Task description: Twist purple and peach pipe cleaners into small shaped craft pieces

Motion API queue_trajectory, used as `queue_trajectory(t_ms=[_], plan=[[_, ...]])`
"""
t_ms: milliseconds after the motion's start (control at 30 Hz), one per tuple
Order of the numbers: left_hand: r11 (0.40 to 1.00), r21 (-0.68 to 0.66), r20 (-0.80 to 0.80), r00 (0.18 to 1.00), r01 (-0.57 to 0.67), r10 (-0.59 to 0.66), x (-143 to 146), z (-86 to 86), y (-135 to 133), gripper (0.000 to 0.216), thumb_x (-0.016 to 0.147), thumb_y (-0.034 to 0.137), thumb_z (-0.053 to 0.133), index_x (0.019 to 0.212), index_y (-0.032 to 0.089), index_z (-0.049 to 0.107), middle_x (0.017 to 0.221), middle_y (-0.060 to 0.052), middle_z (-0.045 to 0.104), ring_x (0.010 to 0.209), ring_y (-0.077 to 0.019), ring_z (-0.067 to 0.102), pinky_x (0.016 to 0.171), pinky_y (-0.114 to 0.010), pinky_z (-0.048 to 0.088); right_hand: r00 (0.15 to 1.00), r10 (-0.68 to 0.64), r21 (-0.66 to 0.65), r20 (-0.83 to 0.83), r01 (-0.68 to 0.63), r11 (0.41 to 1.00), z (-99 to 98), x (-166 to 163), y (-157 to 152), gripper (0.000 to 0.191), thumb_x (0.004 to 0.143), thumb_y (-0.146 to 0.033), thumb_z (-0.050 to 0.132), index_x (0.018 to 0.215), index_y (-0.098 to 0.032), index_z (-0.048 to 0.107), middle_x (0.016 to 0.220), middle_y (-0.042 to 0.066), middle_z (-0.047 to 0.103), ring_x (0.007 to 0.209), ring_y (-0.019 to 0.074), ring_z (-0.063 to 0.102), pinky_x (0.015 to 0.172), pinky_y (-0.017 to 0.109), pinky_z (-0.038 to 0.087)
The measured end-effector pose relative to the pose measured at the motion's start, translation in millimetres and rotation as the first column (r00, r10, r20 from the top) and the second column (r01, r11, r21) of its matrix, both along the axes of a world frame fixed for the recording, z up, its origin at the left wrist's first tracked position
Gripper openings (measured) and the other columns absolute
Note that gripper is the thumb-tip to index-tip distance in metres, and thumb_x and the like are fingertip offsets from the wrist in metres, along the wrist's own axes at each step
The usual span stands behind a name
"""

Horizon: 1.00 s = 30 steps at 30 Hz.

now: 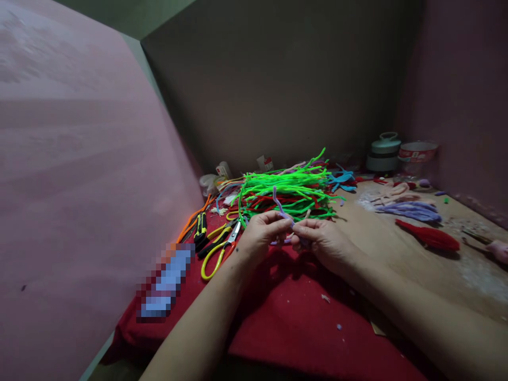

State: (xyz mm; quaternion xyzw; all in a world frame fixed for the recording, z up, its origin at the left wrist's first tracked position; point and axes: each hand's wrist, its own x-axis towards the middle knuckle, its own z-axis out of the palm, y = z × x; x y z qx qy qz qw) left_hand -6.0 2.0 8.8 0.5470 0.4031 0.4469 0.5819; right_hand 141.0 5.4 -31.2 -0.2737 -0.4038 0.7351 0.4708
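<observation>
Both hands meet over the near side of the table, fingers pinched together on a purple pipe cleaner (278, 200). One end of it sticks up above my left hand (266, 233); more purple loops show below the fingers. My right hand (319, 238) pinches the same piece just to the right, its fingertips almost touching those of the left. A pale beige stem end pokes up between the two hands. Just behind lies a big heap of bright green pipe cleaners (286, 185), with red and darker green ones underneath.
Yellow-handled scissors (214, 262), pliers (216, 235) and a black-and-yellow utility knife (201, 226) lie left on the red cloth (270, 317). At right are purple stems (413, 210), a red fuzzy bundle (431, 235) and a lidded container (383, 153). Walls stand left and behind.
</observation>
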Motion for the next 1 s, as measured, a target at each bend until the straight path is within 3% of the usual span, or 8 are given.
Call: queue_trajectory(t_ms=[333, 800, 900, 1000], plan=[[0.991, 0.037, -0.134, 0.982, -0.129, 0.133, 3.6, 4.5, -2.0, 0.025, 0.06, 0.031, 0.072, 0.068, 0.011, 0.059, 0.052, 0.003, 0.052, 0.04, -0.0047, 0.042, 0.042, -0.019, 0.03, 0.996, 0.083, -0.042, 0.026, -0.082, 0.996, -3.8, 0.8, -1.5, 0.02, 0.065, -0.031, 0.071, 0.072, -0.014, 0.062, 0.066, 0.005, 0.067, 0.053, 0.0125, 0.057, 0.054, 0.027, 0.045], [0.999, 0.027, -0.071, 0.996, -0.043, 0.045, 1.0, 1.7, -1.3, 0.026, 0.063, 0.031, 0.07, 0.077, 0.01, 0.063, 0.056, 0.001, 0.054, 0.043, -0.0059, 0.045, 0.043, -0.019, 0.033, 0.999, 0.026, 0.009, -0.026, -0.026, 1.0, -1.0, -0.4, -0.9, 0.023, 0.064, -0.033, 0.069, 0.069, -0.014, 0.058, 0.056, 0.001, 0.062, 0.049, 0.0104, 0.053, 0.054, 0.025, 0.038], [0.998, 0.061, -0.074, 0.997, -0.002, 0.007, -0.7, 1.4, -0.7, 0.023, 0.066, 0.029, 0.068, 0.08, 0.011, 0.064, 0.06, 0.0, 0.055, 0.045, -0.006, 0.045, 0.046, -0.02, 0.035, 0.999, 0.025, -0.019, -0.038, -0.026, 0.999, 0.7, 0.2, -0.9, 0.021, 0.063, -0.03, 0.07, 0.068, -0.014, 0.059, 0.053, 0.0, 0.061, 0.047, 0.01, 0.051, 0.052, 0.025, 0.037], [0.99, 0.139, -0.138, 0.989, -0.025, 0.044, -1.3, 2.9, -0.6, 0.023, 0.067, 0.03, 0.067, 0.084, 0.013, 0.067, 0.065, -0.001, 0.056, 0.048, -0.0062, 0.044, 0.048, -0.02, 0.036, 0.998, 0.031, -0.023, -0.046, -0.032, 0.999, 1.2, 1.7, 0.5, 0.018, 0.064, -0.028, 0.068, 0.065, -0.014, 0.057, 0.051, 0.0, 0.059, 0.045, 0.0098, 0.05, 0.05, 0.024, 0.036]])
